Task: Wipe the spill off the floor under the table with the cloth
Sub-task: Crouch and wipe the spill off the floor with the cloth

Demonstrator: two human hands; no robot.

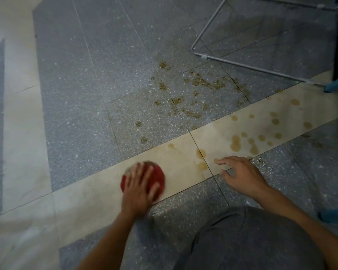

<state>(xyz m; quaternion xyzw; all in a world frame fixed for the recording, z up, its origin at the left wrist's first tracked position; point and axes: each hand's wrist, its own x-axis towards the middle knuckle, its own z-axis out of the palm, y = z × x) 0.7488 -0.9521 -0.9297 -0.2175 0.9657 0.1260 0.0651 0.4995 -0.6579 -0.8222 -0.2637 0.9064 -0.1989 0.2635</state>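
The bunched, roundish red cloth (158, 174) lies on the cream floor-tile strip (94, 187), pressed beneath the flat, spread fingers of the left hand (139, 189). At its three o'clock the right hand (240, 175) is loosely spread, holding nothing. Brown spill spots (203, 83) scatter towards one o'clock.

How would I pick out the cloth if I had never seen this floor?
Find the pale strip that crosses the grey floor. Near its middle the left hand presses flat on the cloth, left of the brown spill. It is the only red, round thing there.
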